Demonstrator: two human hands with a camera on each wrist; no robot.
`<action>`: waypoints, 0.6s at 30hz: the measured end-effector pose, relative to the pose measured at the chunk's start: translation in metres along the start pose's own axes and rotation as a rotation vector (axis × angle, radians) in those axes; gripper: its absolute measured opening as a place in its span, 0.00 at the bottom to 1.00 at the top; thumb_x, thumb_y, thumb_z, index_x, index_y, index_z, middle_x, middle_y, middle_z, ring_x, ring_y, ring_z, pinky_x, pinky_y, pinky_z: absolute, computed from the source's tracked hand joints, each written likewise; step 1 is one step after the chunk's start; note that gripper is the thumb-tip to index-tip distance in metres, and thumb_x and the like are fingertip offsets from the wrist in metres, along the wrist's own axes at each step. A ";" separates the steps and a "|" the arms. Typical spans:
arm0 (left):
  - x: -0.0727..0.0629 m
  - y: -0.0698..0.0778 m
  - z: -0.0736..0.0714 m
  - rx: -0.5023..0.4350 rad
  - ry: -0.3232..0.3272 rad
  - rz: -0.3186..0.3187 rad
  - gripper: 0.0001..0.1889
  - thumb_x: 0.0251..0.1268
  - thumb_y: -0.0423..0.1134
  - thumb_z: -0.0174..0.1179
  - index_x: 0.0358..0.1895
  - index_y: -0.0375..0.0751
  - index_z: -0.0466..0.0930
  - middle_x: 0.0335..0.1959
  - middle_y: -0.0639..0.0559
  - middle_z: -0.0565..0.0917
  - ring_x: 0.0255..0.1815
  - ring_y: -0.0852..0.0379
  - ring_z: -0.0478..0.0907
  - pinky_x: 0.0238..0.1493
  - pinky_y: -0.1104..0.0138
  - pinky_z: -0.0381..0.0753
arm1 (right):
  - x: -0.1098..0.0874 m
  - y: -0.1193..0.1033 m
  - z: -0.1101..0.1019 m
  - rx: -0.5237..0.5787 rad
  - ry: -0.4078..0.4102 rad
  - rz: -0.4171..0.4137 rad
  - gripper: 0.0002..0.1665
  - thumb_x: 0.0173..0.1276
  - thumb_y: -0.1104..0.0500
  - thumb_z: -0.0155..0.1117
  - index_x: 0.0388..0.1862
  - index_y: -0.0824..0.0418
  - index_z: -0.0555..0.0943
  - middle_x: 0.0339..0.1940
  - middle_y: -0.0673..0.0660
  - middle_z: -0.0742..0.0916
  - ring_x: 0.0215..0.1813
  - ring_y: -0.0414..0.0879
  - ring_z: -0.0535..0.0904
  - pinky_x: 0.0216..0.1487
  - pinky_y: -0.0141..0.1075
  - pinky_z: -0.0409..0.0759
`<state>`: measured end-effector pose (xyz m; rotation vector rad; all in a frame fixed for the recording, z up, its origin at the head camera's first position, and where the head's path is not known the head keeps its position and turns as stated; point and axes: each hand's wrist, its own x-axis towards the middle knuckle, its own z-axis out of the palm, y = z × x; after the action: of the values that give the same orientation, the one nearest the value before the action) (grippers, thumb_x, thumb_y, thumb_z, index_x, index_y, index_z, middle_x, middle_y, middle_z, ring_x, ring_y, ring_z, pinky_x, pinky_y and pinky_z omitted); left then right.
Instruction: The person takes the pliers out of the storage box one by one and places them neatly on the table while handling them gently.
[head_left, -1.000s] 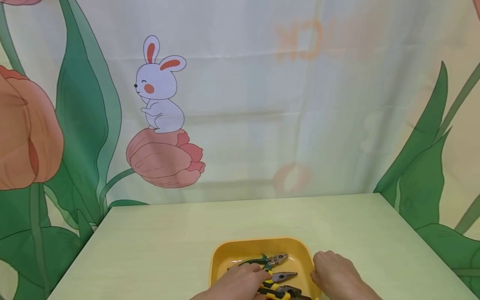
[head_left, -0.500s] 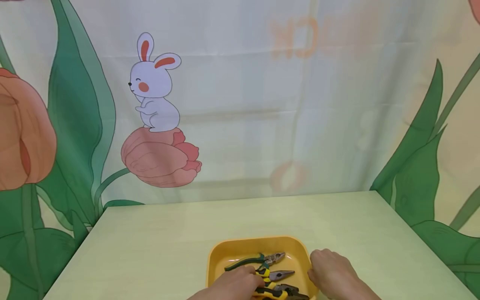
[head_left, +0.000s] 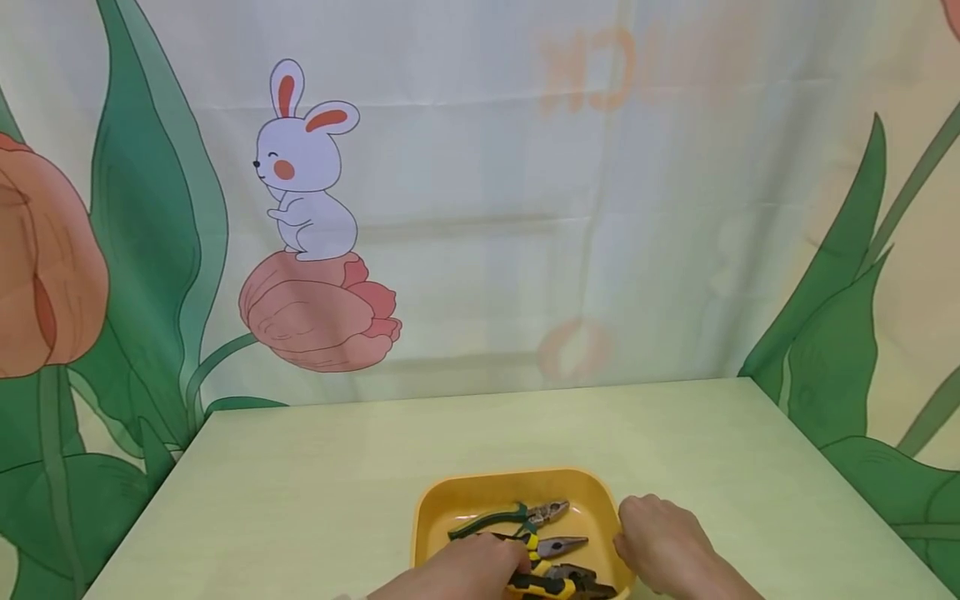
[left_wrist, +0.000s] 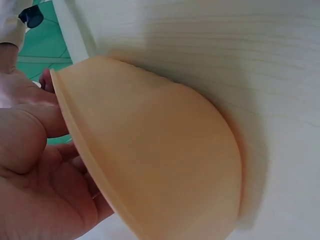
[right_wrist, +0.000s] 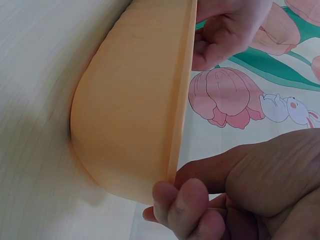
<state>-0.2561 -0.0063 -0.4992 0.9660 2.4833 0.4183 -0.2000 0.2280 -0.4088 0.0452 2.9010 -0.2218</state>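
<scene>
Drawn back slightly, the left hand (head_left: 480, 560) now uncovers green-handled metal pliers (head_left: 487, 522); its fingers bend down among yellow-and-black-handled metal pliers (head_left: 547, 585), any grip hidden. Curled fingers of the right hand (head_left: 663, 533) pinch the round-cornered yellow tray (head_left: 502, 486) holding them.

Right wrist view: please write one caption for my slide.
Right hand gripping the rim of a yellow-orange, rounded plastic tray.

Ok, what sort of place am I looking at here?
Probably a small indoor tabletop work area, though the wider room isn't shown: a pale table, a hanging cloth behind it printed with a white rabbit, and a yellow tray of pliers.
</scene>
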 end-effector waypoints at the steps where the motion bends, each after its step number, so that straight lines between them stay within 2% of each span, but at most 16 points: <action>1: -0.005 0.006 -0.004 -0.017 -0.008 -0.018 0.07 0.68 0.50 0.70 0.46 0.58 0.88 0.34 0.70 0.82 0.33 0.70 0.77 0.41 0.66 0.81 | 0.000 0.000 0.000 -0.002 -0.002 0.003 0.16 0.67 0.63 0.67 0.20 0.59 0.76 0.17 0.51 0.75 0.20 0.43 0.69 0.25 0.33 0.69; 7: -0.048 0.061 -0.042 -0.086 -0.053 -0.209 0.07 0.65 0.50 0.72 0.41 0.55 0.89 0.30 0.63 0.82 0.31 0.63 0.77 0.44 0.62 0.81 | -0.001 -0.002 -0.002 0.004 -0.016 0.020 0.15 0.68 0.63 0.67 0.21 0.59 0.77 0.18 0.52 0.76 0.21 0.43 0.70 0.26 0.33 0.71; 9: -0.056 0.071 -0.050 -0.091 -0.051 -0.222 0.06 0.66 0.48 0.72 0.40 0.53 0.89 0.29 0.62 0.81 0.30 0.62 0.76 0.43 0.63 0.81 | -0.001 -0.002 -0.002 0.003 -0.012 0.018 0.15 0.68 0.63 0.67 0.21 0.59 0.76 0.18 0.52 0.76 0.22 0.44 0.70 0.27 0.34 0.72; 13: -0.063 0.078 -0.059 -0.056 -0.059 -0.178 0.04 0.70 0.44 0.68 0.41 0.50 0.89 0.27 0.62 0.81 0.28 0.63 0.75 0.40 0.66 0.79 | -0.002 -0.003 -0.002 0.000 -0.007 0.010 0.16 0.68 0.63 0.67 0.20 0.59 0.76 0.17 0.51 0.76 0.22 0.44 0.70 0.27 0.34 0.72; 15: -0.062 0.076 -0.059 -0.050 -0.067 -0.152 0.04 0.72 0.42 0.67 0.42 0.49 0.89 0.28 0.63 0.81 0.28 0.64 0.75 0.40 0.67 0.79 | -0.002 -0.002 -0.002 -0.003 -0.001 0.003 0.16 0.68 0.63 0.68 0.20 0.59 0.76 0.17 0.51 0.76 0.22 0.44 0.70 0.27 0.34 0.72; 18: -0.056 0.069 -0.053 -0.094 -0.082 -0.156 0.05 0.72 0.43 0.66 0.44 0.49 0.89 0.31 0.62 0.83 0.31 0.65 0.77 0.42 0.65 0.80 | -0.003 -0.001 -0.001 -0.004 0.020 -0.012 0.17 0.67 0.63 0.67 0.19 0.59 0.75 0.17 0.52 0.75 0.21 0.44 0.70 0.26 0.35 0.71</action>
<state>-0.2069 -0.0024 -0.4081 0.7318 2.4209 0.4311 -0.1978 0.2268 -0.4069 0.0290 2.9221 -0.2188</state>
